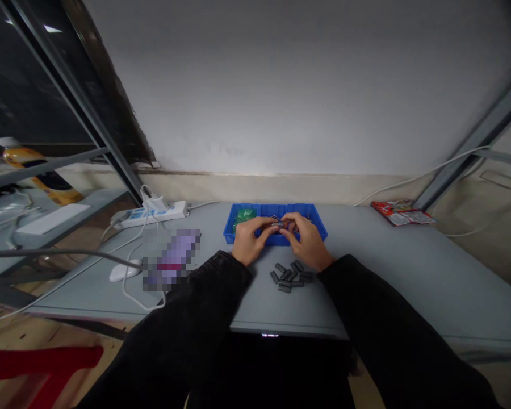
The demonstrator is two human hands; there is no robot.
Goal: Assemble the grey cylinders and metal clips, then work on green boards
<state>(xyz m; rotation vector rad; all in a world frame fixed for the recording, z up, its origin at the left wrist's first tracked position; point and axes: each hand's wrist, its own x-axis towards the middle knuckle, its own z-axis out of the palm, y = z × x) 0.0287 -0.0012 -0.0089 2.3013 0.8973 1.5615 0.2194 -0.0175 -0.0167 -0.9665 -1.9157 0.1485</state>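
My left hand [250, 238] and my right hand [305, 238] meet over the front of a blue divided bin [259, 241]. Between their fingertips is a small dark grey cylindrical piece [277, 224], pinched from both sides. Green items [244, 215] fill the bin's left compartment; what lies in the other compartments is largely hidden by my hands. On the table just in front of my hands is a loose pile of similar dark grey cylindrical pieces [285, 275].
A white power strip [153, 214] with plugs and cables stands at the back left. A blurred purple device [179, 255] and a white rounded object [125, 271] lie left of my arm. Red packets [402, 213] sit at the back right. A bottle [42, 173] leans far left.
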